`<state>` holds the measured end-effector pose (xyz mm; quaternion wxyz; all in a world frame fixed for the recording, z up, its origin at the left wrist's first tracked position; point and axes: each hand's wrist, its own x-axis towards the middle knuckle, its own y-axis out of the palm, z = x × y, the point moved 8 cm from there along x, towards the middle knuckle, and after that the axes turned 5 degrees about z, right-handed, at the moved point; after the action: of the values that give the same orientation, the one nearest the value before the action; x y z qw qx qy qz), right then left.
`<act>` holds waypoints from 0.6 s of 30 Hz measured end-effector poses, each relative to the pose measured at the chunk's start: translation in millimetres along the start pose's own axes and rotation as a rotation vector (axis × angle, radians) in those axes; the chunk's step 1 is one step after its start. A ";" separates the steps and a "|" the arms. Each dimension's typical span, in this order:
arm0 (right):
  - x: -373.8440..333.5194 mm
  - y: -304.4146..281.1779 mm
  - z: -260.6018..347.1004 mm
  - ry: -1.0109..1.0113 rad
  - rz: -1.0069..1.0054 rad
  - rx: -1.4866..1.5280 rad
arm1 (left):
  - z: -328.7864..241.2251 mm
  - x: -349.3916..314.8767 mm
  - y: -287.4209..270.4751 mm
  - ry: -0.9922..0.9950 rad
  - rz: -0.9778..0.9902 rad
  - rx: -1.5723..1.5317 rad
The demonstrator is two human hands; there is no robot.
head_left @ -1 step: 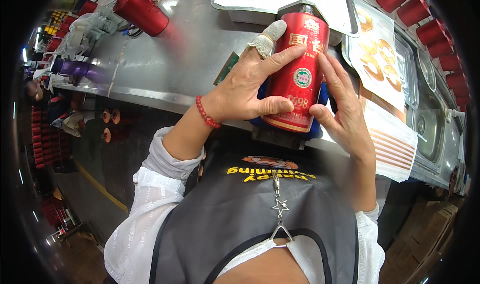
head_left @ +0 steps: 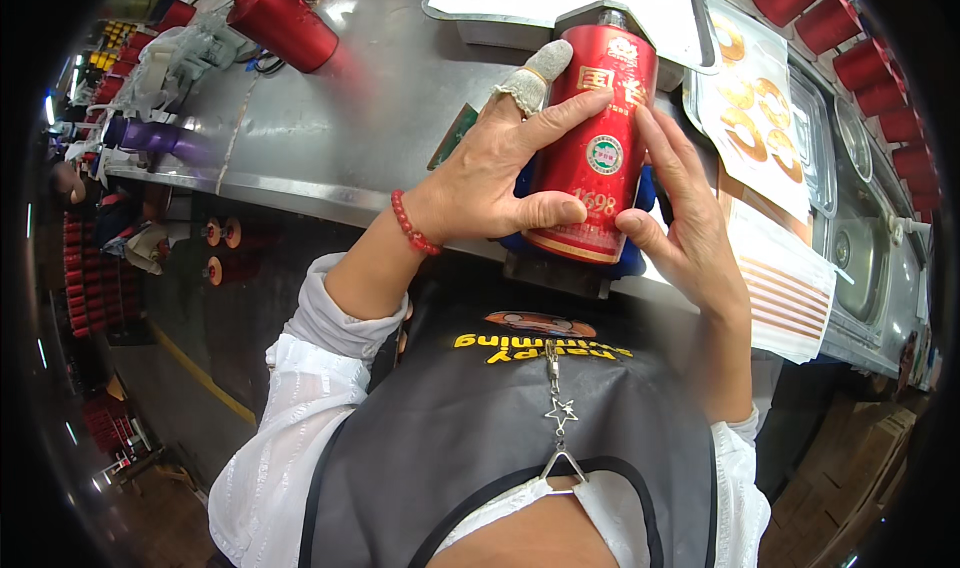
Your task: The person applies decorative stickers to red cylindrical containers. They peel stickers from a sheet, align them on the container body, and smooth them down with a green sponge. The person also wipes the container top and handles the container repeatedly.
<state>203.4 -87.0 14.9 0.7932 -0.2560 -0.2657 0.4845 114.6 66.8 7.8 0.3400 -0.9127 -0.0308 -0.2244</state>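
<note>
A red bottle [head_left: 580, 193] with gold lettering and a round green-and-white sticker [head_left: 605, 155] lies tilted in front of me, its neck pointing away. Blue padding [head_left: 632, 258] of a dark holder shows beneath its lower end. Across the bottle's left side rests my left hand [head_left: 490, 163], open, with one bare finger and the thumb stretched over its front. A pale fabric cot [head_left: 540, 76] covers its index finger. My right hand [head_left: 690, 208] is also open, its straight fingers along the bottle's right edge and its thumb at the lower right side.
Another red bottle [head_left: 283, 25] lies at the far left of the metal table [head_left: 340, 133]. Sheets with gold ring-shaped stickers [head_left: 750, 118] and brown strips [head_left: 785, 303] lie to the right. Several red bottles [head_left: 860, 63] line the right edge, near a sink [head_left: 858, 258]. Cardboard boxes [head_left: 850, 458] stand lower right.
</note>
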 end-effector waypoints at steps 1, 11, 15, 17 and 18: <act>-0.2 0.7 0.0 0.005 0.005 0.013 | 0.1 0.3 0.1 -0.004 0.014 0.021; -2.3 5.1 -3.0 0.019 0.043 0.061 | 0.1 1.6 0.5 0.010 0.062 0.001; -2.5 5.2 -3.8 0.011 0.055 0.076 | 0.1 1.5 0.9 0.023 0.043 0.004; -2.7 5.0 -5.6 0.017 0.059 0.075 | 0.3 1.3 1.6 0.027 0.029 0.003; -2.4 5.1 -6.2 0.019 0.063 0.075 | 0.4 1.0 1.6 0.026 0.028 0.002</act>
<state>203.3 -88.1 6.6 0.7891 -0.2387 -0.2317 0.5164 116.0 65.7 6.9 0.3445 -0.9097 -0.0141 -0.2314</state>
